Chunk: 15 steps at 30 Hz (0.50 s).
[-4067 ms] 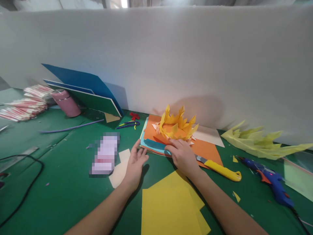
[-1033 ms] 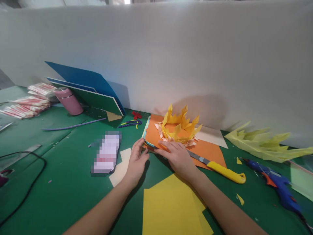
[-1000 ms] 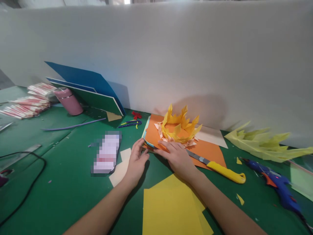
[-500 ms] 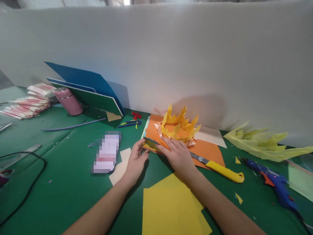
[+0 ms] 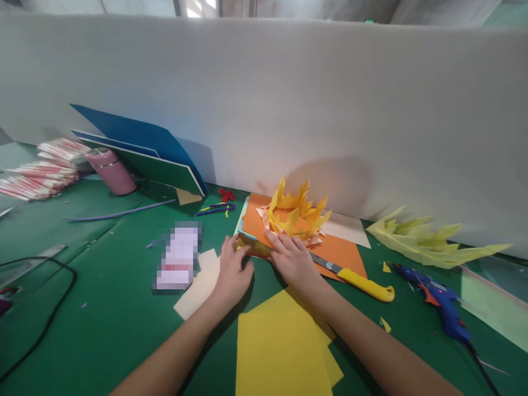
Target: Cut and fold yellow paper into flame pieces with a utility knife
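Pink bottle (image 5: 111, 171) hides its contents; hands (image 5: 234, 270) (image 5: 295, 261) touch paper (image 5: 253, 215).

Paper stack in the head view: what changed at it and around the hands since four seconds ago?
The paper stack now gapes at its near-left edge, showing yellow inside; a broad blue strip showed there before. The cream paper by the left hand slid left, slightly nearer the person. Both hands stayed at the near edge, the right hand included. Crown and cutter stayed put.
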Motion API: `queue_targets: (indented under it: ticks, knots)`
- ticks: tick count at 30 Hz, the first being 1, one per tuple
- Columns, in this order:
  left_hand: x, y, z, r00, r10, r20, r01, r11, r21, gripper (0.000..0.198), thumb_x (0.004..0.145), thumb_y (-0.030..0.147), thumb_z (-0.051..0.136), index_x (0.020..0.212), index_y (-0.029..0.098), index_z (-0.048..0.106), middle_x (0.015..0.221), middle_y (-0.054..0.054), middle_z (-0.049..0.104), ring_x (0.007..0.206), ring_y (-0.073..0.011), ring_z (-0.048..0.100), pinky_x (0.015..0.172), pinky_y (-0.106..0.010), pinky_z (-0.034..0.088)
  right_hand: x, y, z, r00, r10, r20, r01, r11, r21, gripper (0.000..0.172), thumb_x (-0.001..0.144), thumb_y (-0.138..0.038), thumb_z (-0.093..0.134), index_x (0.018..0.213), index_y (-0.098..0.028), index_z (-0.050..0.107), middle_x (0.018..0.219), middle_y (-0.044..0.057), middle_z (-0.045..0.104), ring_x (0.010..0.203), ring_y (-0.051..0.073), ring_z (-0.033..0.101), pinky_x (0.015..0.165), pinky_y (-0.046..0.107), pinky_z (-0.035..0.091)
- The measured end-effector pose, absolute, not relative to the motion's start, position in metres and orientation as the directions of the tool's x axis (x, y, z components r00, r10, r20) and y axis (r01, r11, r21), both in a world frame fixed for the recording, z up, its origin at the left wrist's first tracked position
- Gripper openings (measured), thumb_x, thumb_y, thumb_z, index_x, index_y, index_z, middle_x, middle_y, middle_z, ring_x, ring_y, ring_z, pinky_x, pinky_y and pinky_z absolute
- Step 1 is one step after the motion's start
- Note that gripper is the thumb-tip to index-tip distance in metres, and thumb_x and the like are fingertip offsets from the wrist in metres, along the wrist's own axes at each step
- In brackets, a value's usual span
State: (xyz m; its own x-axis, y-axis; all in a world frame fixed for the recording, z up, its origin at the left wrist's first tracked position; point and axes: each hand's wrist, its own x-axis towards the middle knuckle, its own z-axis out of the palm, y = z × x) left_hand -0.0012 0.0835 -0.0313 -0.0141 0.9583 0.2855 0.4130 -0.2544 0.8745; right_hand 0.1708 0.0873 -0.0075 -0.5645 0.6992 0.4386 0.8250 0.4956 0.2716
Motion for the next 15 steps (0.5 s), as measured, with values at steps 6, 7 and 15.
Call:
queue_targets:
  ticks: [6,7,15]
  knots:
    - [0.006,0.076,-0.011,0.173,0.926,0.336,0.753,-0.344,0.561,0.029,0.070,0.007,0.055,0.094,0.017,0.067,0.139,-0.019,0.044,0.136,-0.0432,0.027,0.106,-0.069,0.014,0.172,0.091,0.000,-0.565,0.727,0.391,0.825,0.491,0.280,0.013,0.085,-0.016,0.060,0.077,-0.018,0.070,0.128,0.007,0.061,0.102,0.025,0.054,0.081,0.035,0.038]
    - [0.007,0.077,-0.006,0.180,0.923,0.340,0.757,-0.351,0.551,0.029,0.070,0.007,0.055,0.095,0.015,0.066,0.141,-0.021,0.042,0.136,-0.0436,0.026,0.106,-0.068,0.015,0.173,0.092,0.001,-0.564,0.729,0.389,0.826,0.491,0.277,0.012,0.085,-0.015,0.060,0.079,-0.018,0.070,0.127,0.007,0.061,0.102,0.024,0.054,0.081,0.035,0.038]
    - [0.011,0.107,0.018,0.560,0.655,0.508,0.570,-0.749,0.338,0.030,0.083,0.004,0.047,0.100,0.022,0.064,0.133,-0.011,0.055,0.133,-0.0295,0.040,0.112,-0.051,0.021,0.176,0.093,-0.004,-0.545,0.731,0.411,0.839,0.480,0.258,0.018,0.086,-0.014,0.056,0.097,-0.019,0.069,0.122,0.009,0.064,0.105,0.025,0.053,0.087,0.036,0.035]
